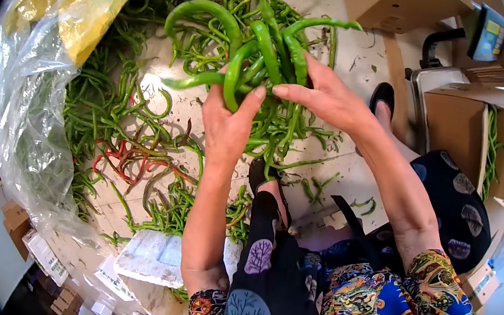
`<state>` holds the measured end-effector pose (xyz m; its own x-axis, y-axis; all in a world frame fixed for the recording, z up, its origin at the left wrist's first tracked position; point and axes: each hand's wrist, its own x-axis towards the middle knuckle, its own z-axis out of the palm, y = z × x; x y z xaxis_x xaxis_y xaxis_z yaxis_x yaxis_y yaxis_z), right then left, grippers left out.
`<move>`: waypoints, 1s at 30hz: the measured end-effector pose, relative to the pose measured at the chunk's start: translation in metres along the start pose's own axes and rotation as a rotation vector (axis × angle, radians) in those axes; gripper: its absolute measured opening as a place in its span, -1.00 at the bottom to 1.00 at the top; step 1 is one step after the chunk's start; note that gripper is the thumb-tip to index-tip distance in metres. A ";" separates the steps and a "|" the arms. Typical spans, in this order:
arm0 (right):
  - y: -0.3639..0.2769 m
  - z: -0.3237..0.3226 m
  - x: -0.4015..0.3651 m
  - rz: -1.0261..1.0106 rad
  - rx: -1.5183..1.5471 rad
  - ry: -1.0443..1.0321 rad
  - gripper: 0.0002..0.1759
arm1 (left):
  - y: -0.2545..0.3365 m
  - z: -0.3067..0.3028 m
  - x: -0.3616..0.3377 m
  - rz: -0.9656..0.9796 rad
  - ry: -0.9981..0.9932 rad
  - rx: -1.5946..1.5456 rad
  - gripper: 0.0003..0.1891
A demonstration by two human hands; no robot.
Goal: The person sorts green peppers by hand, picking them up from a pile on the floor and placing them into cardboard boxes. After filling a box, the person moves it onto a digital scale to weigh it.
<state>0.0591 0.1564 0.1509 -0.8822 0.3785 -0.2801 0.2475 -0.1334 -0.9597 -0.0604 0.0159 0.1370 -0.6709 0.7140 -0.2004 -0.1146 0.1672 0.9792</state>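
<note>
Between my two hands is a bunch of long green chili peppers (266, 53), some curled and some nearly straight, fanning out at the top. My left hand (232, 116) grips the lower left side of the bunch, its thumb pressed against the peppers. On the right side, my right hand (319, 93) wraps round the same bunch, thumb pointing toward the left one. Below and behind them a large heap of green chili peppers (99, 97) spreads over the pale floor. Several red chili peppers (119, 161) lie in it, left of my left forearm.
Clear plastic sheeting (30, 107) with a yellow part (103, 1) borders the heap at left. A white foam box (151, 256) is near my left elbow. At right stands an open cardboard box (455, 131) with green peppers (492, 152) along its side. Another cardboard box (402, 8) sits at the top.
</note>
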 end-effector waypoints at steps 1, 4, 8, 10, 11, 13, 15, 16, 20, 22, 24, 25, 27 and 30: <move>-0.003 -0.006 -0.001 0.005 -0.070 0.026 -0.26 | 0.004 0.003 0.003 0.038 -0.013 0.031 -0.55; -0.013 -0.030 -0.018 0.026 0.162 0.042 -0.38 | 0.044 0.006 -0.007 -0.051 -0.006 -0.036 -0.59; -0.049 -0.043 -0.055 0.016 0.669 -0.005 -0.52 | 0.081 -0.008 -0.020 -0.014 -0.100 -0.286 -0.64; -0.051 -0.051 -0.068 -0.082 0.852 -0.073 -0.62 | 0.100 -0.008 -0.028 -0.033 -0.160 -0.381 -0.63; -0.049 -0.053 -0.074 -0.118 0.947 -0.093 -0.63 | 0.111 -0.008 -0.033 -0.021 -0.178 -0.404 -0.62; -0.053 -0.056 -0.089 -0.155 1.114 -0.125 -0.65 | 0.137 -0.003 -0.044 0.075 -0.108 -0.420 -0.61; -0.061 -0.061 -0.105 -0.161 1.256 -0.146 -0.67 | 0.156 -0.006 -0.053 0.061 -0.111 -0.491 -0.61; -0.061 -0.065 -0.111 -0.176 1.307 -0.171 -0.69 | 0.161 -0.006 -0.055 0.053 -0.118 -0.486 -0.61; -0.075 -0.070 -0.138 -0.239 1.378 -0.268 -0.71 | 0.193 0.017 -0.080 0.061 -0.045 -0.454 -0.63; -0.082 -0.069 -0.149 -0.275 1.341 -0.242 -0.71 | 0.202 0.024 -0.091 0.062 -0.039 -0.453 -0.63; -0.078 -0.073 -0.155 -0.292 1.327 -0.264 -0.72 | 0.202 0.020 -0.094 0.056 -0.104 -0.445 -0.62; -0.076 -0.076 -0.159 -0.290 1.308 -0.255 -0.71 | 0.204 0.019 -0.097 0.064 -0.115 -0.451 -0.61; -0.074 -0.079 -0.169 -0.283 1.265 -0.236 -0.71 | 0.208 0.018 -0.105 0.081 -0.139 -0.468 -0.60; -0.068 -0.082 -0.182 -0.314 1.200 -0.166 -0.69 | 0.209 0.020 -0.113 0.088 -0.173 -0.507 -0.59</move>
<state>0.2353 0.1714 0.2653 -0.8985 0.4366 0.0464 -0.4260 -0.8413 -0.3329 0.0061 -0.0165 0.3636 -0.5684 0.8191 -0.0770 -0.4314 -0.2171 0.8756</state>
